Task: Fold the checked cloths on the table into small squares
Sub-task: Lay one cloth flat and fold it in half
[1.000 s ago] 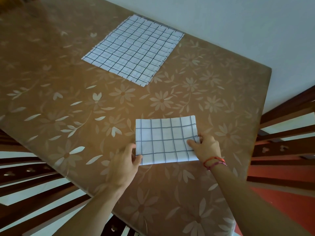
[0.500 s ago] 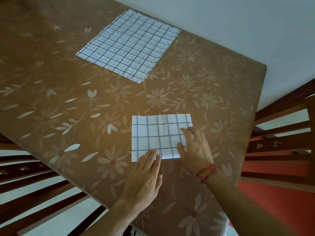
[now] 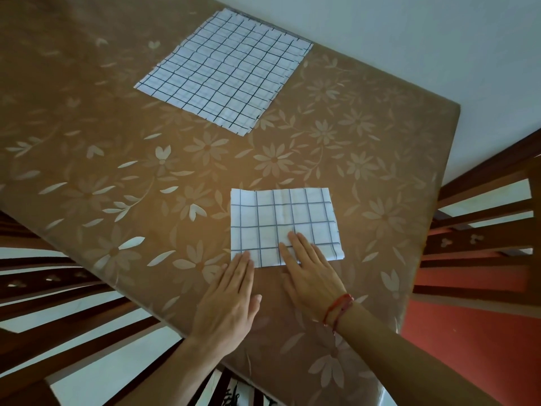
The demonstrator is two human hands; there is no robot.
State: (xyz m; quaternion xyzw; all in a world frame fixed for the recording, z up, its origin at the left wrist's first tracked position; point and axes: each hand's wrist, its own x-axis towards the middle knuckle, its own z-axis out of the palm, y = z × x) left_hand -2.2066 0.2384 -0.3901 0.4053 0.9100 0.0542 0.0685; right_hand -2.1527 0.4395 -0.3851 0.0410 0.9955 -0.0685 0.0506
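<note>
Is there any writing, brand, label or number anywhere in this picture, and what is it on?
No text can be read.
The folded checked cloth and the larger checked cloth bear only grid lines; the table cover, only flowers.
Dark marks on a white thing below the table's near edge: too cut off to read.

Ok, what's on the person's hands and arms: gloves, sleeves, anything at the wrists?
Both the left hand and the right hand are ungloved, forearms sleeveless as far as seen. A thin red thread bracelet circles the right wrist; the left wrist wears nothing.
</note>
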